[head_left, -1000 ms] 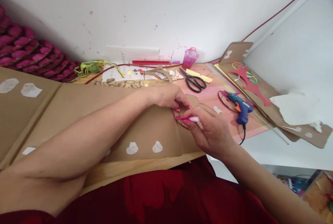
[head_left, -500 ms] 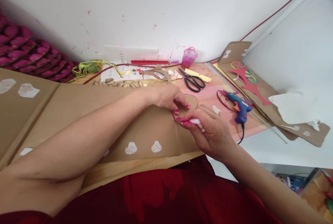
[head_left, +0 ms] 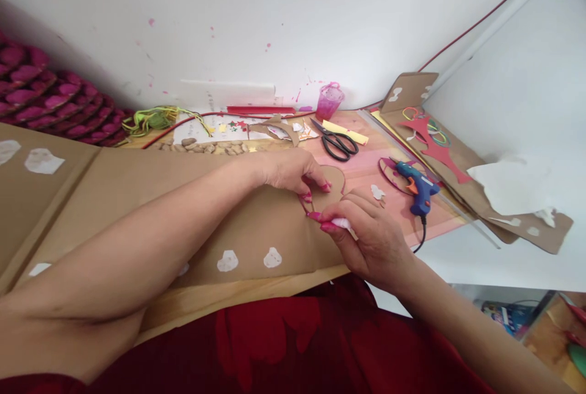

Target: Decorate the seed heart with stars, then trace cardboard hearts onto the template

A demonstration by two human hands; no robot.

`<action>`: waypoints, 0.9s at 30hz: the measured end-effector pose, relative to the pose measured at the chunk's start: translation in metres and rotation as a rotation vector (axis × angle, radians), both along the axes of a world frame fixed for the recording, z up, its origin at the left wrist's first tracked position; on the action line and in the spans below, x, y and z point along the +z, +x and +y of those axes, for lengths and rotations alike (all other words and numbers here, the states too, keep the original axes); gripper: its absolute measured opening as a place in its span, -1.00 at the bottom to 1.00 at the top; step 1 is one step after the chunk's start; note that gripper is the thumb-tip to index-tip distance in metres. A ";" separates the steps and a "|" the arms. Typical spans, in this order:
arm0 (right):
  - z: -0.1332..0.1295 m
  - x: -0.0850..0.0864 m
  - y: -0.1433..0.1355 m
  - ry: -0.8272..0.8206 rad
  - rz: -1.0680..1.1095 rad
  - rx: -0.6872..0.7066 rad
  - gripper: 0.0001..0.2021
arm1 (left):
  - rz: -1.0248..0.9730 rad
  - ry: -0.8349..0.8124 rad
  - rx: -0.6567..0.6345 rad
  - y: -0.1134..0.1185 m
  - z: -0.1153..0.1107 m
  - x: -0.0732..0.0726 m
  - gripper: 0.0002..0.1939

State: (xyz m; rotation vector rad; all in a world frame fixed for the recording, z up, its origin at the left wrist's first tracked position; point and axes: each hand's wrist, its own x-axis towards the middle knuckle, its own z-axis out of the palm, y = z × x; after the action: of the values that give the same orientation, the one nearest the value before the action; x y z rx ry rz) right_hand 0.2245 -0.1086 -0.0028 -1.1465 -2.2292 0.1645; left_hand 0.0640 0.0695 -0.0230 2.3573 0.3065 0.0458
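Note:
A brown cardboard cutout (head_left: pixel 333 178) with a rounded, dark pinkish edge lies on a long cardboard sheet (head_left: pixel 256 217). My left hand (head_left: pixel 293 171) reaches over the sheet, and its spread fingertips press down on the cutout. Just to the right, my right hand (head_left: pixel 368 229) is closed round a white pen (head_left: pixel 341 223). Its painted fingertips pinch the pen low, close to the cutout's near left edge. The pen's tip is too small to make out. White paper patches (head_left: pixel 273 257) are stuck along the sheet's near side.
Black scissors (head_left: pixel 337 143) and a pink-stained cup (head_left: pixel 329 101) are behind my hands. A blue glue gun (head_left: pixel 420 186) lies to the right, near red paper scraps (head_left: pixel 446 159). Peanuts (head_left: pixel 213 148) and green yarn (head_left: pixel 160 118) lie along the back. Magenta egg trays (head_left: pixel 59 89) are stacked left.
My right hand and the pen have shifted slightly down and left along the cutout's edge, and more of the cutout shows. My left hand stays pressed on it. The view has shifted slightly.

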 end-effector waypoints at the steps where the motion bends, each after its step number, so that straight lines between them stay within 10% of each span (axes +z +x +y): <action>1: -0.001 0.001 0.000 -0.001 0.000 -0.001 -0.92 | -0.003 -0.002 0.002 0.000 0.000 0.000 -0.54; 27: -0.030 0.001 0.054 -0.081 0.137 -0.060 -0.93 | 0.039 0.016 0.009 0.000 -0.001 0.001 -0.67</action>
State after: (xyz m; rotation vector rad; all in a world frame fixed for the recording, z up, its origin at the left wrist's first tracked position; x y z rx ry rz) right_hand 0.2789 -0.1390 -0.0018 -1.2065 -2.0823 0.3016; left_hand 0.0642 0.0684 -0.0215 2.3749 0.3372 0.0067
